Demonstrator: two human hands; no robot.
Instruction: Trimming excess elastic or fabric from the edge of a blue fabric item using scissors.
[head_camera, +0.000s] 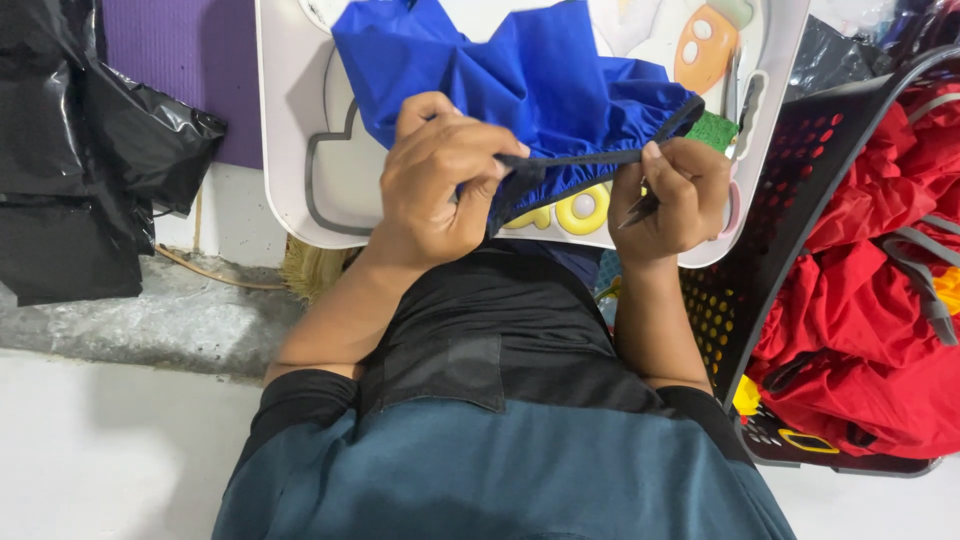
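Observation:
A blue fabric garment with a dark elastic band along its edge lies over a small white table. My left hand pinches the band at its left end, bunching the blue cloth. My right hand grips the band's other end, stretching it taut between the two hands. A small dark pointed tool sticks out from my right fist.
A black plastic basket at the right holds red fabric with grey straps. Black plastic bags lie at the left, in front of a purple mat. A green patch and another thin tool rest on the table.

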